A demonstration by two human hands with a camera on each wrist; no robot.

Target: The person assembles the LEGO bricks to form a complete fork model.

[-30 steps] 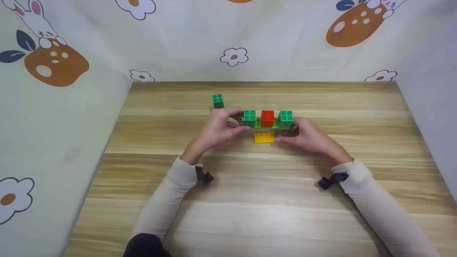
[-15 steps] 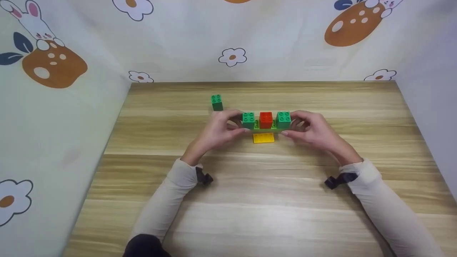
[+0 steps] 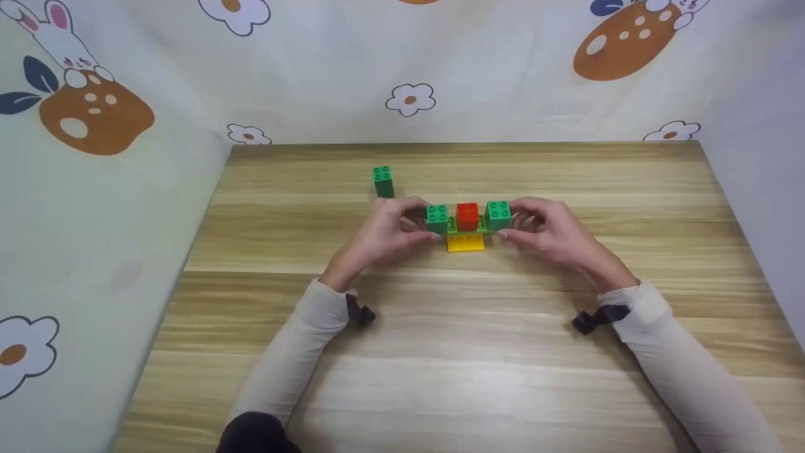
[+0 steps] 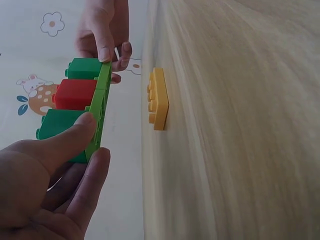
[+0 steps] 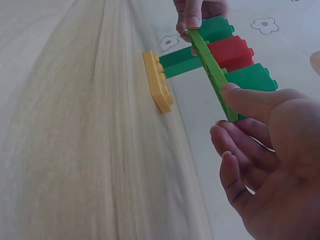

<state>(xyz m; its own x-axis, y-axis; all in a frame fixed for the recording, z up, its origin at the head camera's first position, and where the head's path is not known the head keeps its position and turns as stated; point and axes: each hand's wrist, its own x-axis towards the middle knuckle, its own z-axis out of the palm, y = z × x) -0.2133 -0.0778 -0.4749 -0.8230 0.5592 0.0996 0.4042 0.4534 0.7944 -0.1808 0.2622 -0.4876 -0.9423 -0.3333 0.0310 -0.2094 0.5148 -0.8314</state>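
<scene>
A built row of toy bricks hangs level above the table: a light green base (image 4: pixel 102 82) carries a red brick (image 3: pixel 467 216) in the middle and a dark green brick (image 3: pixel 436 217) at either end. My left hand (image 3: pixel 385 229) pinches the left end between thumb and fingers. At the right end, the thumb and fingers of my right hand (image 3: pixel 553 231) pinch the base. A flat yellow brick (image 3: pixel 465 243) lies studs up on the table, below the row and apart from it, as both wrist views show.
Behind my left hand stands an upright stack of dark green bricks (image 5: pixel 180 62), on the wooden table (image 3: pixel 440 352). Patterned cloth walls (image 3: pixel 490 69) rise at the table's back and left, and a pale wall stands at the right.
My right hand has moved from beside the yellow brick up to the row's right end and now pinches it. The row has come slightly nearer to me, over the yellow brick's far edge.
</scene>
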